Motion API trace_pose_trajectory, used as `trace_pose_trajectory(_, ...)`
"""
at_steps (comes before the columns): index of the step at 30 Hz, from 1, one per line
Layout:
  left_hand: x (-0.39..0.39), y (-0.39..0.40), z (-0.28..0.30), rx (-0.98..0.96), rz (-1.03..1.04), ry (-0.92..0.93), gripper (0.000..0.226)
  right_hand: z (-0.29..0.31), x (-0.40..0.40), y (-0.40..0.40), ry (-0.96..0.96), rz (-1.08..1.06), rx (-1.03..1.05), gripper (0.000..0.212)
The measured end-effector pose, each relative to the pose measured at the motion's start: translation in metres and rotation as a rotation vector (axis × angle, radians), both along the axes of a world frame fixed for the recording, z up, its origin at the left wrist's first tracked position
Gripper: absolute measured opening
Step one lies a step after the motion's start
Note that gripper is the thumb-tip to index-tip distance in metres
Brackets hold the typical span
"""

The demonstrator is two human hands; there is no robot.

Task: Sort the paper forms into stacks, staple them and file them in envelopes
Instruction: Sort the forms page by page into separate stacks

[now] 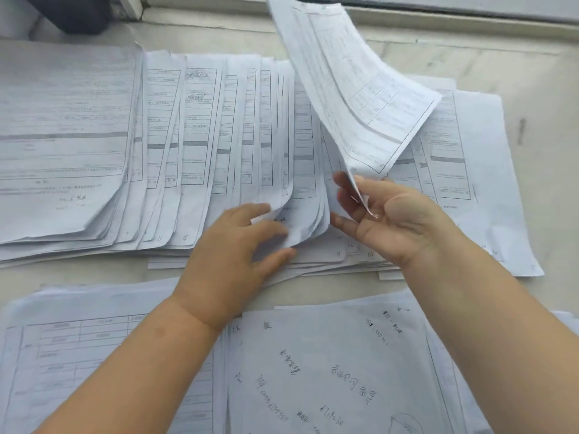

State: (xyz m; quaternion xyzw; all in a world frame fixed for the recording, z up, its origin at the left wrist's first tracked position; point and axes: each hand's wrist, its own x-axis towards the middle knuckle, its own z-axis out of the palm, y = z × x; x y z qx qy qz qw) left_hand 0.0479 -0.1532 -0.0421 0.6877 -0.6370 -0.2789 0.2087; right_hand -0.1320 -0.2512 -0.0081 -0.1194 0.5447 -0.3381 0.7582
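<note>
A wide fan of overlapping printed forms (219, 130) is spread across the far part of the pale tabletop (517, 73), each sheet shifted sideways so that its near edge shows. The left hand (232, 258) is laid on the near edge of this fan, and the curled-up corner of a few sheets (294, 220) is pinched between its thumb and curled fingers (260, 209). Just beside it, the right hand (385, 220) is held palm-up above the fan, and a lifted bundle of forms (351, 86) is pinched at its near corner between thumb and fingers; the bundle stands tilted, rising away toward the window ledge. Near the body, two more stacks lie flat under the forearms: a stack with printed tables (78, 355) to the left and a handwritten sheet (329, 371) to the right.
</note>
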Motion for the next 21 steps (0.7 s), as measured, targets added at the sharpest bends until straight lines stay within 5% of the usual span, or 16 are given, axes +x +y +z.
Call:
trace_pose_trajectory(12,0.003,-0.002,0.004,0.071,0.027,0.147,0.010,-0.005,-0.003,0.005,0.013,-0.040,0.043,0.014)
trace_pose_trajectory(15,-0.002,-0.002,0.000,-0.005,0.187,0.260,0.022,0.000,-0.007,0.006,0.056,-0.053,0.022,0.012)
trace_pose_trajectory(21,-0.012,-0.003,-0.005,-0.061,0.244,0.201,0.039,0.005,-0.009,0.008,-0.060,-0.027,0.033,0.019)
